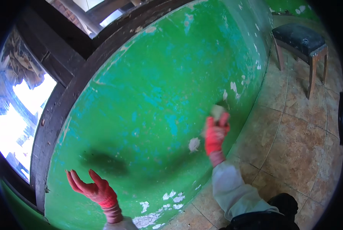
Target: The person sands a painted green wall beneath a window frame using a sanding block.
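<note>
Before me stands a green painted wall point(148, 109) with worn blue specks and chipped pale patches. My right hand point(216, 135), in a red glove, grips a small pale block or pad point(217, 111) close to the wall's lower right part; blur hides exactly what it is. At the lower left, my left hand point(94, 188), also red-gloved, is raised near the wall with its fingers apart and nothing in them. Its shadow falls on the wall above it. Whether the pale item touches the wall, I cannot tell.
A dark-framed window point(53, 120) borders the wall at left. Brown floor tiles point(295, 149) run along the wall's foot at right. A wooden stool with a dark padded seat point(299, 37) stands at upper right. Dark footwear or clothing shows at lower right.
</note>
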`<state>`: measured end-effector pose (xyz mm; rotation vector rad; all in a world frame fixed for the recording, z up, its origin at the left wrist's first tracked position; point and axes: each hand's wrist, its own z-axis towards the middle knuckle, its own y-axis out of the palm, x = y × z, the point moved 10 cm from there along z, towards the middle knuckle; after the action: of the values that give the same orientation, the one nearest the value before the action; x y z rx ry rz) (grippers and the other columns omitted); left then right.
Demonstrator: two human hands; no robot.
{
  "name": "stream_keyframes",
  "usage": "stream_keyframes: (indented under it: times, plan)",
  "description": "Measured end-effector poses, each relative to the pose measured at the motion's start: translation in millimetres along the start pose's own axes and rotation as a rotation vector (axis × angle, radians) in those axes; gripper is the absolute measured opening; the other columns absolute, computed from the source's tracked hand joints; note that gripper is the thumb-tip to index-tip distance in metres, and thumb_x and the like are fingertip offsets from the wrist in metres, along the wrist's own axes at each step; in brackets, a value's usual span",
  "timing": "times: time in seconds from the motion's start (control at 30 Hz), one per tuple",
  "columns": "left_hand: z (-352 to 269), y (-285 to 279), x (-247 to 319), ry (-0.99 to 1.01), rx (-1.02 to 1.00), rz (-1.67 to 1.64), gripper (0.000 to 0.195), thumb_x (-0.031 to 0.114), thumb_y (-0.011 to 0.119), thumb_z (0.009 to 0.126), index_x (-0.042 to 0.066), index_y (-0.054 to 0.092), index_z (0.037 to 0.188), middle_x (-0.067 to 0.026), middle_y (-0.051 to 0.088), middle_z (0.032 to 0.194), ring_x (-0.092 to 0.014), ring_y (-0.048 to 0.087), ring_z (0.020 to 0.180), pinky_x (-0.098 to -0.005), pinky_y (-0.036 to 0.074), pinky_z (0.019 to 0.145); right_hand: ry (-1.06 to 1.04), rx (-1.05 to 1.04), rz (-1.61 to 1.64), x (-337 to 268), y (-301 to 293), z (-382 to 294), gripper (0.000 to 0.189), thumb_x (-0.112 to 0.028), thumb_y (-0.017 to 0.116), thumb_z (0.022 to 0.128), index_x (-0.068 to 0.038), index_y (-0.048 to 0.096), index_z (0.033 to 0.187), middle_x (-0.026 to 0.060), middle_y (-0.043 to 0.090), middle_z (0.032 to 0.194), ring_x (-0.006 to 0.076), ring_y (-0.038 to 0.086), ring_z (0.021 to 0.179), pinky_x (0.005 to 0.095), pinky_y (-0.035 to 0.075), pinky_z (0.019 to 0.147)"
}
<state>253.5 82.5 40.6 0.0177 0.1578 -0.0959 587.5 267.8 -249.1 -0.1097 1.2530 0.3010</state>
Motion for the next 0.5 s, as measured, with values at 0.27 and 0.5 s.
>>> stream_keyframes:
  times: [0.27, 0.5]
  plan:
    - [103, 69, 24, 0.406, -0.101, 0.302, 0.052, 0.014, 0.057, 0.096, 0.003, 0.043, 0.144, -0.0202, 0.041, 0.149, -0.040, 0.038, 0.138, -0.0500, 0.031, 0.113, -0.826, -0.422, 0.556, -214, -14, -46, 0.042, -0.046, 0.073, 0.083, -0.018, 0.062, 0.111, 0.0078, 0.065, 0.104, 0.0262, 0.065, 0.091, 0.0421, 0.053, 0.079]
    - [109, 97, 29, 0.476, -0.241, 0.315, 0.041, 0.016, 0.049, 0.099, 0.001, 0.051, 0.137, -0.0204, 0.049, 0.142, -0.041, 0.045, 0.131, -0.0486, 0.035, 0.110, -0.151, 0.000, 0.236, -23, 42, 153, 0.024, -0.039, 0.050, 0.097, -0.018, 0.057, 0.106, 0.0097, 0.050, 0.113, 0.0251, 0.056, 0.093, 0.0368, 0.046, 0.074]
